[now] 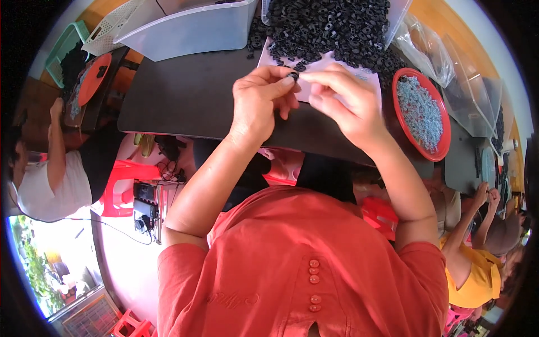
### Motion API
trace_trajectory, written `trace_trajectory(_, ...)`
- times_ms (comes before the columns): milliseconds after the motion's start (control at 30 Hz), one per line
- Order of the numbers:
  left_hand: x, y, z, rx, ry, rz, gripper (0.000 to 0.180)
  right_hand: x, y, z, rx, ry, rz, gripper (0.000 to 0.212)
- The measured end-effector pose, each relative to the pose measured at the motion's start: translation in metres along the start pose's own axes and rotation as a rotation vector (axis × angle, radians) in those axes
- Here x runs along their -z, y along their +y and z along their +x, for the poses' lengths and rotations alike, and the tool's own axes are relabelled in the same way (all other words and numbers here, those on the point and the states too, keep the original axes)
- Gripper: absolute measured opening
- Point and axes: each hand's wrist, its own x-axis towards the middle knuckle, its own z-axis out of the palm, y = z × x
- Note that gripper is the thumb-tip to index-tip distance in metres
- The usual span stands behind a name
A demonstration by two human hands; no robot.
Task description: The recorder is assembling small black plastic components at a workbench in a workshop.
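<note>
My left hand [255,101] is pinching a small black plastic part [292,76] between thumb and forefinger, above the table's near side. Beside it, my right hand [351,106] stretches its slightly blurred forefinger up to the part. The right thumb stays apart from that finger, and I see nothing between them. Under and behind my hands lies a pale pink sheet [368,84]. A large heap of similar black parts [331,28] spills onto its far side. To the right, a red-orange bowl [443,149] holds many small silvery-blue pieces [420,112].
A translucent plastic bin [191,31] stands at the far left of the dark table [179,92]. Clear plastic bags [424,50] and a clear container [471,90] are at the right. Other people work at both sides, one in a white shirt [56,188], one in yellow [474,272].
</note>
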Motion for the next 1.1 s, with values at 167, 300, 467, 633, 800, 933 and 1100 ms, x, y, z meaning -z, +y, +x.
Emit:
trace_trajectory(167, 0.025, 0.000, 0.004, -0.186, 0.120, 0.222, 0.013, 0.043, -0.133, 0.007, 0.199, -0.265, 0.148, 0.022)
trace_trajectory(300, 0.017, -0.005, 0.004, -0.159, 0.096, 0.283, 0.016, 0.104, -0.117, -0.035, 0.092, -0.367, 0.125, 0.016)
trace_trajectory(467, 0.016, -0.008, 0.007, -0.164, 0.122, 0.310, 0.016, 0.085, -0.146, -0.012, -0.042, -0.457, 0.051, 0.010)
trace_trajectory(633, 0.022, -0.007, 0.000, -0.124, 0.172, 0.354, 0.017, 0.022, -0.162, 0.025, -0.120, -0.606, 0.100, 0.004)
trace_trajectory(800, 0.028, -0.012, -0.013, -0.104, 0.176, 0.366, 0.018, 0.052, -0.161, 0.024, -0.119, -0.687, 0.090, 0.005)
trace_trajectory(933, 0.022, -0.009, -0.019, -0.099, 0.149, 0.326, 0.018, 0.010, -0.013, 0.055, -0.055, -0.145, -0.352, 0.011)
trace_trajectory(1100, 0.024, -0.008, -0.013, -0.103, 0.145, 0.299, 0.016, -0.033, 0.072, 0.063, 0.263, -0.257, -0.813, 0.009)
